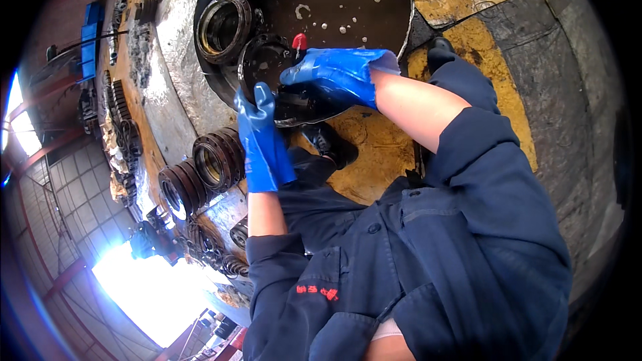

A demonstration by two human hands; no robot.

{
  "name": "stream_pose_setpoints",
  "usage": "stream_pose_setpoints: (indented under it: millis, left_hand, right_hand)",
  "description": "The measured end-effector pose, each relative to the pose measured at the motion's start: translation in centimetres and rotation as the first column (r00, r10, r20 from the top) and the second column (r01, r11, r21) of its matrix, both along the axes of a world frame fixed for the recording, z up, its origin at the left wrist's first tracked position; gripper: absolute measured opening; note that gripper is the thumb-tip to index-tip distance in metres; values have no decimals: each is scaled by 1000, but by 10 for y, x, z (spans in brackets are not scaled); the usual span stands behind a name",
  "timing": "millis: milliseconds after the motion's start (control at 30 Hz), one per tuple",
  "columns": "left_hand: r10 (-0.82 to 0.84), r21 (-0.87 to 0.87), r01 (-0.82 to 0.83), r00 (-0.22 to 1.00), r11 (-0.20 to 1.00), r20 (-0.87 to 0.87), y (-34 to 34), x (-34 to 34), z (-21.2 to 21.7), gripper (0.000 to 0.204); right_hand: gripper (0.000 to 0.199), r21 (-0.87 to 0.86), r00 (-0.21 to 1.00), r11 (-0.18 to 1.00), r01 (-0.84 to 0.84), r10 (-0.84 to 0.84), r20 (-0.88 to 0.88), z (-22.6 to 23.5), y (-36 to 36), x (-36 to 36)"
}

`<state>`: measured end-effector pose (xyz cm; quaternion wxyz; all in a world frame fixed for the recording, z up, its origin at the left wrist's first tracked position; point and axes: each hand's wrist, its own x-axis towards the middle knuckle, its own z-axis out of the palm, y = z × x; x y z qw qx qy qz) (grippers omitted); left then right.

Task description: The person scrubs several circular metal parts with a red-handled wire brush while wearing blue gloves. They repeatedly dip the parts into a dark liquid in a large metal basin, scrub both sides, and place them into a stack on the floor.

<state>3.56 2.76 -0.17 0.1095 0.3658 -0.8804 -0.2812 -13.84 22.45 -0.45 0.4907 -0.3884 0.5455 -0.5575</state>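
Head view: a dark metal ring (245, 67) lies in a big round tub (406, 10), right between two blue-gloved hands and partly hidden by them. The left hand (257, 124) is at its near left edge, thumb raised; whether the fingers close on the rim I cannot tell. The right hand (324, 75) reaches over its right side, curled around a tool with a red end (299, 41), which sticks out on the far side of the glove; the rest of the tool is hidden.

Four rings can be counted in the tub, this one included: one just beyond it to the left and two at the far side. Dark liquid (321, 10) with small pale flecks covers the bottom. Outside, to the left and nearer, stand two short stacks of rings (217, 159).

Two dark shoes (332, 147) show, one by the tub's near edge and one to its right. The floor (371, 154) is stained yellow, with grey mats (548, 47) on the right. Far left are a blue box (90, 40), metal parts and a panelled wall (80, 194); bright light glares at the near left.
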Motion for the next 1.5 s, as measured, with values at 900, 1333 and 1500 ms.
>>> stream_pose_setpoints:
  millis: [900,1333,1500]
  left_hand:
    - [129,483,-38,979,875,-157,39,-8,46,32]
    - [-137,647,-154,916,747,376,-43,-101,80,27]
    - [-217,645,-76,906,760,363,-46,-100,74,27]
  right_hand:
    - [29,-274,829,961,-30,-128,-544,-16,2,-4]
    - [36,437,778,888,146,170,-604,-20,-72,20]
    - [22,288,576,908,306,64,-815,-19,-68,3]
